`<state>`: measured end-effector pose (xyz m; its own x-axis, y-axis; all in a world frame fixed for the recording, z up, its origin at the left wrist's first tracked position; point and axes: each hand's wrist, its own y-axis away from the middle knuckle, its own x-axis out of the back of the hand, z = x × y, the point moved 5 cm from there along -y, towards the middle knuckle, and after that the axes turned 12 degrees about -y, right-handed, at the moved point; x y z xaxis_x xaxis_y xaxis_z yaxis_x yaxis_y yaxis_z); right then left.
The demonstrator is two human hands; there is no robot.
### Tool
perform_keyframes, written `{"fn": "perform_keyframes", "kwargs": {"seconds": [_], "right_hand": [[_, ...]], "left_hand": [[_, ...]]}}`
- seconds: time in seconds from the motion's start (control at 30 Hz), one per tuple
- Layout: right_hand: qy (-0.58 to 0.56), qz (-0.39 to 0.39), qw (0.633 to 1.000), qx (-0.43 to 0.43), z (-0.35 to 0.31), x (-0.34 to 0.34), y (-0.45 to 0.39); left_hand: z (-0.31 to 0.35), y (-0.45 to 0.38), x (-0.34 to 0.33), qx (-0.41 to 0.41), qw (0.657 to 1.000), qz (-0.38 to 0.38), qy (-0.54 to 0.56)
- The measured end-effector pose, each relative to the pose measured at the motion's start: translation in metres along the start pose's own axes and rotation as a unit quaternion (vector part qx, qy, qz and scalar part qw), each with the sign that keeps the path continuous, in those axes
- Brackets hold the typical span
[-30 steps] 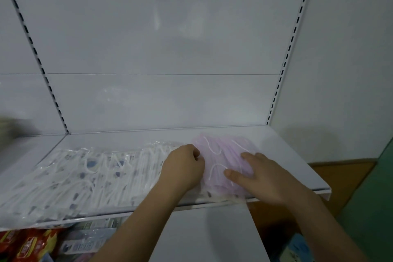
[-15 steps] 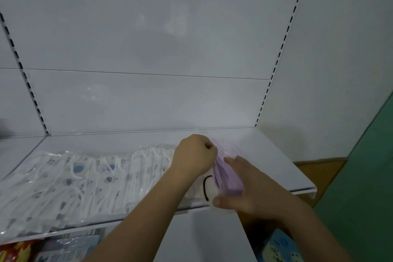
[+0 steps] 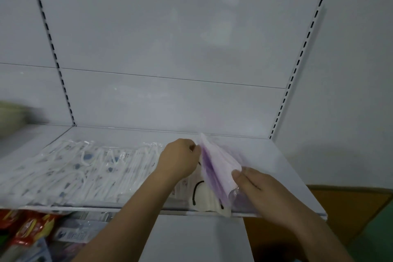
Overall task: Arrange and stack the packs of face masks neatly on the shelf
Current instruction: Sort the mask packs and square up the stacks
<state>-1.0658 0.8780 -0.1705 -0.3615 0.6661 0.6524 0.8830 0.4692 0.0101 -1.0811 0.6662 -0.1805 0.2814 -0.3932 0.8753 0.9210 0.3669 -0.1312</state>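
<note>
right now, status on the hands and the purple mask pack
Left hand grips the purple mask pack at its top edge. Right hand pinches its lower corner. Pack tilted up on edge over a cream pack. White packs crowd the left.

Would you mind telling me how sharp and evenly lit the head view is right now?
Head view: dim, flat, bluish light; faint glare patches on the back panel; wide-angle bend in the slotted uprights; blurred object at far left; both hands and the purple mask pack reasonably sharp.
</note>
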Motion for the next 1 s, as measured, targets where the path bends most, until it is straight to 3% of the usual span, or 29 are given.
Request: {"fn": "perform_keyframes", "kwargs": {"seconds": [0.27,0.47,0.6,0.7,0.83,0.9,1.0], "right_hand": [[0.011,-0.017,0.997,0.078,0.015,0.003,-0.011],[0.106,-0.023,0.984,0.141,0.018,-0.017,-0.013],[0.207,-0.017,0.964,0.164,0.029,-0.037,-0.026],[0.184,-0.022,0.971,0.150,0.026,-0.033,-0.026],[0.154,-0.026,0.979,0.130,0.016,-0.029,-0.017],[0.131,-0.014,0.987,0.092,0.017,-0.026,-0.015],[0.158,-0.045,0.984,0.072,0.017,-0.031,-0.009]], "left_hand": [[-0.001,0.025,0.010,0.045,0.991,0.103,-0.077],[0.001,0.030,-0.009,0.095,0.983,-0.012,-0.154],[0.002,0.025,-0.011,0.097,0.981,-0.040,-0.164],[0.010,0.020,-0.011,0.079,0.990,-0.046,-0.105],[0.015,0.014,-0.008,0.089,0.994,-0.037,0.059],[0.018,0.013,-0.004,0.081,0.996,-0.027,0.000],[0.026,0.016,0.007,0.045,0.980,0.001,-0.192]]}}
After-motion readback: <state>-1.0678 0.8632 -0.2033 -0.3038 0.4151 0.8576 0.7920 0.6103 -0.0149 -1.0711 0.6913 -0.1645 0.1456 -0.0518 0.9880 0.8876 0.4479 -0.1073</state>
